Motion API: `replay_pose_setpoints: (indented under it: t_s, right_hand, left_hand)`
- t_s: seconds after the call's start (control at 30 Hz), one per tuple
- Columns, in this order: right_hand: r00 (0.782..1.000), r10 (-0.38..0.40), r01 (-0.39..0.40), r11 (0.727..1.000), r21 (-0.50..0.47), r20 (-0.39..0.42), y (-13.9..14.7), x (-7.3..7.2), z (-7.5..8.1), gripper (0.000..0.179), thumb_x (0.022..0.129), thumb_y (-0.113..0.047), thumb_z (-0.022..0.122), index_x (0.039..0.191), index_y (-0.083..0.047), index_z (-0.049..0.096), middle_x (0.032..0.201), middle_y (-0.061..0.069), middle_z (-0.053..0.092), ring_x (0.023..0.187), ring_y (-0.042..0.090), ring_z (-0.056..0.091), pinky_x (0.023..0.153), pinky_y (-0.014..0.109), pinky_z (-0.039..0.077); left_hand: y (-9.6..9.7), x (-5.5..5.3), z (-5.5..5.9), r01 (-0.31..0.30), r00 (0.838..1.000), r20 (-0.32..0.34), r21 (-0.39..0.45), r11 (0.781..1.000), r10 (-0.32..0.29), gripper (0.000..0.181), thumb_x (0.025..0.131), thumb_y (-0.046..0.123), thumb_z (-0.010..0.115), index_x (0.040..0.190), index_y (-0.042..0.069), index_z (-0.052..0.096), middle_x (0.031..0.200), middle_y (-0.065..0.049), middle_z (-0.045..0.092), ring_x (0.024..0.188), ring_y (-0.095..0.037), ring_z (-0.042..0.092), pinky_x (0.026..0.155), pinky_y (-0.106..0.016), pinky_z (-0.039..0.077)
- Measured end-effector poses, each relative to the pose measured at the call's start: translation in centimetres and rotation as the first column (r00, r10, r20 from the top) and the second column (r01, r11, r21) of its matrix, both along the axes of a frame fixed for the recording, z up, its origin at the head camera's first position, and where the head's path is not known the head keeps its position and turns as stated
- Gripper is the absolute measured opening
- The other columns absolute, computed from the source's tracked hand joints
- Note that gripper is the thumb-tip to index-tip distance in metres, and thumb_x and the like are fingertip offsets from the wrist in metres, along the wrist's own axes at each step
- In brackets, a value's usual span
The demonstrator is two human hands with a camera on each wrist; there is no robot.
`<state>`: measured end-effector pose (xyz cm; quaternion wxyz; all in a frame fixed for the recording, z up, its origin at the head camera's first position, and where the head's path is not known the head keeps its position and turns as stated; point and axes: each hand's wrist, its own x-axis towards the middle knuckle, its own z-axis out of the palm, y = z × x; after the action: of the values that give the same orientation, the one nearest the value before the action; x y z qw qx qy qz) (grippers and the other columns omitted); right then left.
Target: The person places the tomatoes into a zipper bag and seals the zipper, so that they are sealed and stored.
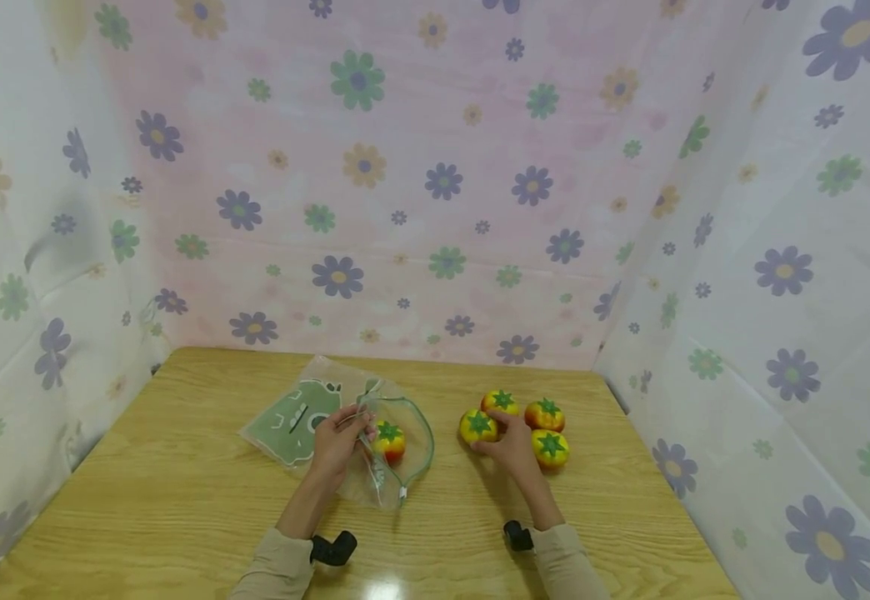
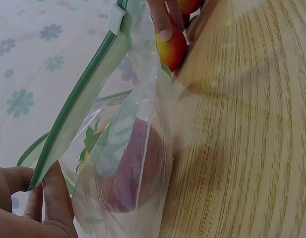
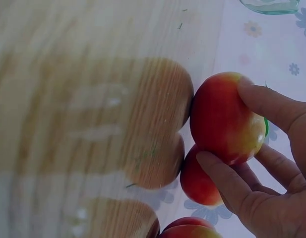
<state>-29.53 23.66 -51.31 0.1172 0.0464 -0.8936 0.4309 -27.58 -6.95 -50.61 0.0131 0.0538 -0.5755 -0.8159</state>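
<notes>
My left hand (image 1: 336, 446) pinches the green-edged mouth of a clear slider zip bag (image 2: 68, 109) between thumb and fingers. The bag lies on its side with its mouth toward the right, and a green cartoon print (image 1: 292, 425) covers its far left part. Inside it, near the mouth, is one red-and-yellow tomato (image 1: 390, 440) with a green star-shaped top. To the right, my right hand (image 1: 512, 448) grips another tomato (image 3: 224, 119) between thumb and fingers, at the left of a small group. It appears to be still on the table.
Close around the right hand sit more tomatoes: one behind (image 1: 500, 401), one at the back right (image 1: 545, 414) and one at the front right (image 1: 551, 450). The wooden table (image 1: 435, 542) is bordered by flowered cloth walls (image 1: 405, 317) at the back and sides.
</notes>
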Motion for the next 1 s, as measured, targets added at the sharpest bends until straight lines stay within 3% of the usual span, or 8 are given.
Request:
replay_pose_setpoints:
  t_s: [0.1, 0.27, 0.43, 0.63, 0.87, 1.0]
  right_hand:
    - [1.000, -0.001, 0.001, 1.000, -0.013, 0.015, 0.0, 0.1, 0.0, 0.062, 0.074, -0.002, 0.090, 0.129, 0.010, 0.064, 0.128, 0.028, 0.064, 0.118, 0.039, 0.063, 0.100, 0.052, 0.055]
    - [0.999, 0.006, -0.005, 0.999, -0.035, 0.037, -0.1, 0.2, 0.2, 0.062, 0.073, -0.002, 0.091, 0.127, 0.010, 0.064, 0.126, 0.027, 0.066, 0.114, 0.039, 0.065, 0.096, 0.050, 0.058]
    - [0.999, 0.004, -0.001, 0.999, -0.045, 0.055, -0.2, 0.2, 0.5, 0.062, 0.069, -0.004, 0.093, 0.125, 0.007, 0.068, 0.121, 0.024, 0.069, 0.109, 0.035, 0.068, 0.093, 0.047, 0.060]
    - [0.995, 0.027, -0.022, 0.998, -0.061, 0.093, -0.1, 0.4, 0.7, 0.060, 0.070, -0.009, 0.094, 0.124, 0.001, 0.070, 0.123, 0.017, 0.070, 0.106, 0.031, 0.069, 0.091, 0.045, 0.060]
    - [0.989, 0.047, -0.035, 0.995, -0.092, 0.137, 0.1, 0.9, 0.7, 0.058, 0.071, -0.016, 0.095, 0.123, -0.004, 0.072, 0.124, 0.011, 0.070, 0.107, 0.028, 0.068, 0.093, 0.045, 0.059]
    - [0.986, 0.072, -0.053, 0.991, -0.126, 0.147, 0.1, 1.5, 0.6, 0.057, 0.072, -0.021, 0.094, 0.123, -0.007, 0.073, 0.123, 0.009, 0.071, 0.106, 0.026, 0.068, 0.093, 0.043, 0.059]
  left_hand:
    - [0.0, -0.1, 0.1, -0.003, 1.000, 0.000, -0.005, 1.000, 0.003, 0.043, 0.100, 0.001, 0.063, 0.137, -0.014, 0.047, 0.110, -0.017, 0.072, 0.070, -0.006, 0.066, 0.063, -0.016, 0.057]
    - [-0.1, -0.2, 0.3, -0.011, 1.000, -0.006, -0.019, 1.000, 0.011, 0.043, 0.100, 0.002, 0.062, 0.137, -0.013, 0.049, 0.097, -0.004, 0.074, 0.068, -0.006, 0.065, 0.061, -0.016, 0.055]
    - [0.0, -0.2, 0.4, -0.006, 1.000, 0.000, 0.005, 1.000, 0.006, 0.043, 0.100, 0.002, 0.062, 0.139, -0.012, 0.048, 0.096, -0.001, 0.072, 0.070, -0.006, 0.065, 0.065, -0.016, 0.057]
    - [0.2, -0.1, 0.4, -0.003, 1.000, 0.001, 0.023, 1.000, 0.003, 0.045, 0.100, 0.001, 0.062, 0.140, -0.013, 0.046, 0.102, -0.005, 0.072, 0.071, -0.006, 0.065, 0.066, -0.017, 0.057]
    - [0.3, 0.1, 0.2, 0.007, 1.000, 0.002, 0.027, 1.000, -0.007, 0.048, 0.101, 0.002, 0.062, 0.142, -0.014, 0.043, 0.115, -0.018, 0.071, 0.073, -0.007, 0.065, 0.066, -0.017, 0.057]
    - [0.4, 0.2, 0.0, 0.003, 1.000, 0.007, 0.035, 0.999, -0.003, 0.046, 0.100, 0.001, 0.061, 0.141, -0.014, 0.044, 0.113, -0.018, 0.071, 0.072, -0.007, 0.065, 0.065, -0.017, 0.057]
